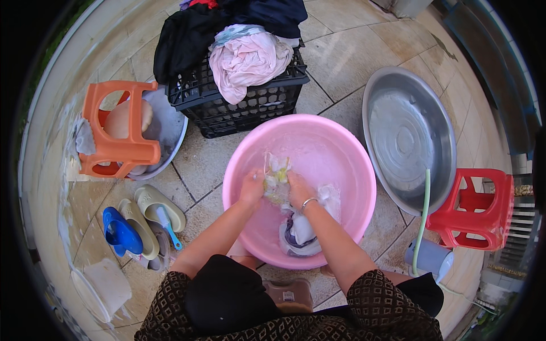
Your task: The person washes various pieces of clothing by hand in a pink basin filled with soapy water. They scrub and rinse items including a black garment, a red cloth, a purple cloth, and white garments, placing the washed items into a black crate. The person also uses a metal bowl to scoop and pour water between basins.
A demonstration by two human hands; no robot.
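Observation:
A large pink plastic basin (354, 221) holds water and stands on the floor before me. My left hand (253, 186) grips one side of a wet white and yellow-green cloth (277, 183) inside it. On the other side of that cloth, my right hand (300, 192), with a silver bangle at the wrist, holds on too. Below and to the right, partly behind my right forearm, a white and dark wet garment (294, 238) lies in the water.
Clothes, among them a pink garment (251, 59), top a black crate (243, 115). A metal tub (405, 128) with a hose (422, 221), a red stool (495, 209) and a blue-grey bucket (431, 255) are right. Left are an orange stool (145, 149), another basin (181, 136), slippers (162, 204) and a brush (168, 223).

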